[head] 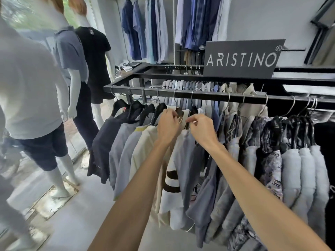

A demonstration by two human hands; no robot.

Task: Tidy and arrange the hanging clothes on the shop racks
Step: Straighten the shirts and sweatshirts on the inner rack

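Observation:
A black rack rail (208, 96) runs across the view with several shirts on black hangers. My left hand (167, 125) grips the neck of a dark hanger (178, 111) that carries a white shirt with brown stripes (171, 178). My right hand (201, 128) pinches the collar of the neighbouring grey-blue shirt (184, 156) just below its hanger. To the left hang a navy shirt (104, 142), grey ones and a cream one (143, 151). Patterned and light grey shirts (306, 171) hang to the right.
Three mannequins (76, 57) stand on the left on floor plates. A dark ARISTINO sign (242, 58) sits on the rack top. A second row of shirts (190, 86) hangs behind the front rail. Blue and white shirts (145, 28) hang on the back wall.

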